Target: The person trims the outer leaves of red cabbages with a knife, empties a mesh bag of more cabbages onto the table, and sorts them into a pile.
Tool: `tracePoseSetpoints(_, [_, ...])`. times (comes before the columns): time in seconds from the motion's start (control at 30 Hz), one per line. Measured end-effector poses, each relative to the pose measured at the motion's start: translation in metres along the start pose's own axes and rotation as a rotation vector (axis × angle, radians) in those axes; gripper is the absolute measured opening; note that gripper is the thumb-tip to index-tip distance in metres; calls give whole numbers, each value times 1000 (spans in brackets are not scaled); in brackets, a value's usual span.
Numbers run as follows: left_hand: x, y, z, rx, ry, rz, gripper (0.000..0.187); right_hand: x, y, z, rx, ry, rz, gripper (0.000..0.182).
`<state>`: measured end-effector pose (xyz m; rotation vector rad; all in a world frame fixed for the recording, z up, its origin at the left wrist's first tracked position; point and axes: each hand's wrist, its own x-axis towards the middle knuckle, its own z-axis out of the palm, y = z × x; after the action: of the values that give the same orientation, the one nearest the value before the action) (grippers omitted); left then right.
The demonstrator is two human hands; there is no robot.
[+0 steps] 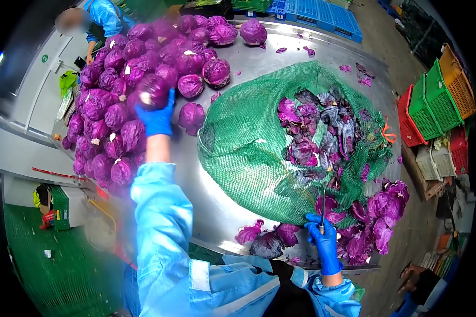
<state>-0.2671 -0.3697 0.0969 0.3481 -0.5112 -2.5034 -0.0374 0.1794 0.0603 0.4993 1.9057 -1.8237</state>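
My left hand (158, 120), in a blue glove, is closed around a red cabbage (152, 91) at the near side of a large heap of red cabbages (108, 100). That cabbage shows a pale cut stem end and is a little blurred. At the lower right, my gloved right hand (325, 243) grips a knife (322, 203), its thin blade pointing away from me. Beyond the knife lies a green mesh bag (248, 158), with loose dark and purple cabbage leaves (304, 150) on it. More purple leaves (378, 219) are piled beside my right hand.
A metal table (195, 198) carries all this. At the far left stands another person (106, 18) in a blue smock, beside the heap. Stacked plastic crates (426, 108) line the right side, and blue pallets (322, 18) lie behind the table.
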Motion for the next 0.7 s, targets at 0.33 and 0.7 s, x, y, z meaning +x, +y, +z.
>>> tracePoseSetpoints(0.33, [-2,25,34,981,-242,-33,59,11,3,33,-35,-184,-92,26])
tracePoseSetpoints(0.7, [-107,-124,-71,2171,-284,436,107,13,6,-8,-130,-100,-370,26])
